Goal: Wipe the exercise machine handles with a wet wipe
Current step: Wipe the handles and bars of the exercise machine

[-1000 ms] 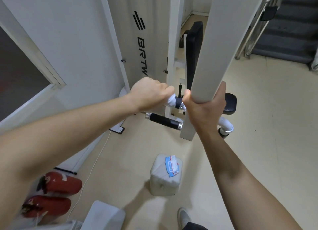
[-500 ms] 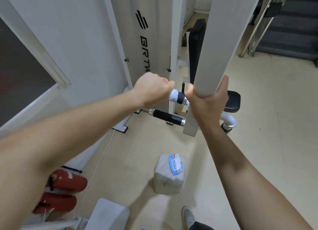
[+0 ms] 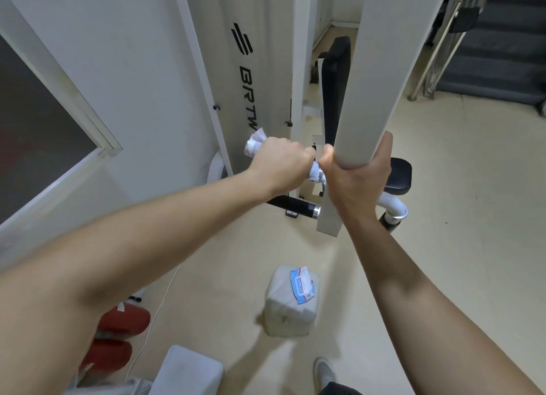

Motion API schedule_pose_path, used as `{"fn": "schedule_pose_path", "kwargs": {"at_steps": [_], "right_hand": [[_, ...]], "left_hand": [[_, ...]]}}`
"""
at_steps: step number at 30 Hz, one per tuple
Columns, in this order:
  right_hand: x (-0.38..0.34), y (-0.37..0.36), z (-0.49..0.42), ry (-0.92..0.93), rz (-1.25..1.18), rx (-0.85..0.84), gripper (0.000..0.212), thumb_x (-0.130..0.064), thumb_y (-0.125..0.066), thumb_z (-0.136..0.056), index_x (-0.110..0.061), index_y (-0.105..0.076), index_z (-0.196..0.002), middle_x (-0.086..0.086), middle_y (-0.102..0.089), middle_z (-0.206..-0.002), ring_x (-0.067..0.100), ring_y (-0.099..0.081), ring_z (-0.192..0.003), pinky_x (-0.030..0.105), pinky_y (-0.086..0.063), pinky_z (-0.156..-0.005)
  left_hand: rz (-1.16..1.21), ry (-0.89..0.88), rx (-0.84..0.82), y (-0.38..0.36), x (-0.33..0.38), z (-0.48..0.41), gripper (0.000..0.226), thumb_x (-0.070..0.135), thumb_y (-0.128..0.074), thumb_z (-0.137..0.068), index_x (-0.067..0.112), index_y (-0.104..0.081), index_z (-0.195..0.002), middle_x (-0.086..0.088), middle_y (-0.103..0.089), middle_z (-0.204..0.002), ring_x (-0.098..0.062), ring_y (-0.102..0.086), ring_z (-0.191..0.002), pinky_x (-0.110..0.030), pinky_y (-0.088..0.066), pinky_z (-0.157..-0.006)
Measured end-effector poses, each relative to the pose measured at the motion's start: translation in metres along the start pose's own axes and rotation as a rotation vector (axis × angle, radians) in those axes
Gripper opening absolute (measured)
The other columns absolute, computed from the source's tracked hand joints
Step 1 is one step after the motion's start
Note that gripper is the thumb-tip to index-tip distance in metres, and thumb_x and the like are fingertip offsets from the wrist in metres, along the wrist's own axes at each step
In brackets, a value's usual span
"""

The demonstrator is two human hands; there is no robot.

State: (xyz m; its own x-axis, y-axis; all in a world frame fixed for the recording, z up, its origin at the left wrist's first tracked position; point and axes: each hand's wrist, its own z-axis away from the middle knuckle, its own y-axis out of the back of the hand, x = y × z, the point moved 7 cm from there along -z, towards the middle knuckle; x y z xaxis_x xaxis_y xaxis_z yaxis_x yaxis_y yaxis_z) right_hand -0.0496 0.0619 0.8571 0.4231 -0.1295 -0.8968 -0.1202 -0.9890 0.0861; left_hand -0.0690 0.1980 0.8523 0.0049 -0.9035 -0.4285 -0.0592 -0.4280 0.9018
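Note:
My left hand (image 3: 280, 165) is closed around the upper handle of the white exercise machine, with a white wet wipe (image 3: 254, 144) wrapped round the grip. The wipe sticks out on both sides of my fist. My right hand (image 3: 359, 177) grips the white swinging arm (image 3: 381, 69) of the machine just right of that handle. A second black handle (image 3: 295, 206) with a chrome end juts out lower down, bare. The upper handle itself is hidden under my hand and the wipe.
A pack of wet wipes (image 3: 302, 286) lies on a white canister (image 3: 291, 309) on the beige floor below. Two red fire extinguishers (image 3: 118, 335) lie at lower left by the wall. The black seat pad (image 3: 399, 176) and backrest (image 3: 335, 93) stand behind the arm.
My left hand with the wipe has slid along the upper handle toward my right hand; the dark strip of grip seen earlier is now covered, and wipe shows at the handle's left end.

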Motion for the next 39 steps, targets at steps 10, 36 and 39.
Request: {"fn": "schedule_pose_path", "kwargs": {"at_steps": [10, 36, 39], "right_hand": [[0.002, 0.001, -0.005, 0.013, 0.016, -0.023, 0.048, -0.042, -0.071, -0.061, -0.024, -0.042, -0.096, -0.014, -0.052, -0.073, 0.012, -0.053, -0.063, 0.025, -0.045, -0.056], [0.001, -0.001, 0.007, -0.011, 0.041, -0.088, 0.054, -0.04, -0.073, -0.06, -0.023, -0.045, -0.102, -0.005, -0.059, -0.082, 0.025, -0.06, -0.073, 0.04, -0.053, -0.06], [0.001, 0.003, 0.006, -0.006, 0.026, -0.1, 0.051, -0.04, -0.072, -0.061, -0.025, -0.044, -0.101, -0.007, -0.059, -0.082, 0.022, -0.06, -0.072, 0.037, -0.053, -0.061]], "left_hand": [[0.479, -0.036, -0.685, -0.016, 0.003, -0.027, 0.015, 0.015, -0.064, -0.082, 0.014, -0.051, -0.073, -0.004, -0.052, -0.068, -0.019, -0.045, -0.053, -0.028, -0.035, -0.051], [0.884, -0.067, -0.904, -0.03, 0.008, -0.015, 0.021, 0.012, -0.073, -0.075, 0.011, -0.052, -0.072, -0.009, -0.052, -0.059, -0.022, -0.042, -0.05, -0.031, -0.034, -0.047], [0.55, -0.12, -0.596, -0.025, -0.006, -0.019, 0.025, 0.03, -0.072, -0.074, 0.009, -0.058, -0.074, -0.003, -0.054, -0.057, -0.022, -0.047, -0.051, -0.024, -0.03, -0.045]]}}
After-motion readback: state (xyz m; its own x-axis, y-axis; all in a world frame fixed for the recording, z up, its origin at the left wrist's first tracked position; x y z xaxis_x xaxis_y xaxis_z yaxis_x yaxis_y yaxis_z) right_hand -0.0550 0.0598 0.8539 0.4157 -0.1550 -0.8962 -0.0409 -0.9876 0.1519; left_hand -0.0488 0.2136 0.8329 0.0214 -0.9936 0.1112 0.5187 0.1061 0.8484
